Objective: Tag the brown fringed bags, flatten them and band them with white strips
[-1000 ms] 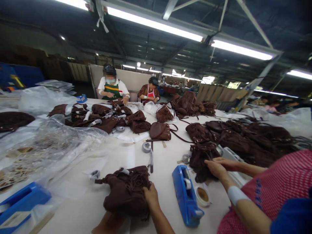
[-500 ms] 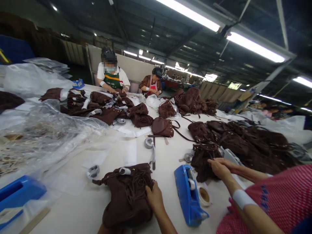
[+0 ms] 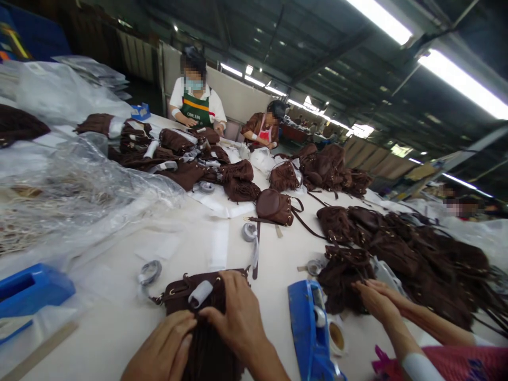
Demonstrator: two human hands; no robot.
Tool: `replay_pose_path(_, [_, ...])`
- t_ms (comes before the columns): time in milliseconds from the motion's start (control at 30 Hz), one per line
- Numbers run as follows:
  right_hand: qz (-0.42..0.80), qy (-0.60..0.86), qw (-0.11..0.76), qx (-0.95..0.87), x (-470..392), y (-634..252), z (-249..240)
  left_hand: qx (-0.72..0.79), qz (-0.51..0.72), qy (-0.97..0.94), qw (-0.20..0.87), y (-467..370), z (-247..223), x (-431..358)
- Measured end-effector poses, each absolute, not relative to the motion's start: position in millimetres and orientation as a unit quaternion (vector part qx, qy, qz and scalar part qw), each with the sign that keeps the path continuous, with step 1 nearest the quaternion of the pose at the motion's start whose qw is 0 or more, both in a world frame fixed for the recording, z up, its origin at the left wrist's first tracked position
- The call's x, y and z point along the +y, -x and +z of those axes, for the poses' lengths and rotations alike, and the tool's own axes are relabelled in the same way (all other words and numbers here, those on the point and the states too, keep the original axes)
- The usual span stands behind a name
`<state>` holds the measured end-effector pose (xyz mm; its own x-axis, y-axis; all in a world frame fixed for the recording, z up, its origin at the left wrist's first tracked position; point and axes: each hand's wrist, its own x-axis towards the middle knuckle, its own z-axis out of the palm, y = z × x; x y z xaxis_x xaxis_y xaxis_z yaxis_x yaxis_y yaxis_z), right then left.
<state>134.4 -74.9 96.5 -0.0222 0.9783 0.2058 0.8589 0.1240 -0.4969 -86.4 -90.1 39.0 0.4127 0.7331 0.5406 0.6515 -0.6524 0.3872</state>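
Observation:
A dark brown fringed suede bag (image 3: 206,354) lies on the white table (image 3: 119,317) right in front of me. My left hand (image 3: 162,349) rests on its left side with the fingers curled over the fringe. My right hand (image 3: 234,317) lies across the bag's top edge. Both hands press on the bag; a grey-white wrapped piece (image 3: 200,292) sits on its top just beyond my fingers. A wrapped metal ring (image 3: 149,272) on the bag's strap lies to its left.
A blue tape dispenser (image 3: 311,328) and a tape roll (image 3: 337,336) stand at my right. A co-worker's hands (image 3: 375,299) in a red striped sleeve handle another brown bag (image 3: 341,275). Piles of brown bags (image 3: 416,254), clear plastic bags (image 3: 79,196), a second blue dispenser (image 3: 32,288); two people sit far across.
The view has tilted down and closer. My left hand came up onto the bag, and my right hand moved from its right side to its top edge.

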Motion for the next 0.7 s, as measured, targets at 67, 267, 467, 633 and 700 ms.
replay_pose_path(67, [0.121,0.601,0.208,-0.762,-62,-116,96,0.415,0.341,-0.843,0.042,61,39,-92])
replay_pose_path(267, [0.148,0.552,0.197,-0.797,-48,-118,80,0.437,0.294,-0.85,-0.019,53,-14,-107])
replay_pose_path(467, [0.337,0.588,0.356,-0.643,-51,-144,59,0.474,0.197,-0.857,0.049,56,0,-102])
replay_pose_path(633, [0.348,0.62,0.356,-0.606,-52,-148,37,0.469,0.14,-0.869,0.075,51,22,-83])
replay_pose_path(700, [0.337,0.596,0.349,-0.64,-50,-148,39,0.465,0.138,-0.871,0.069,50,18,-78])
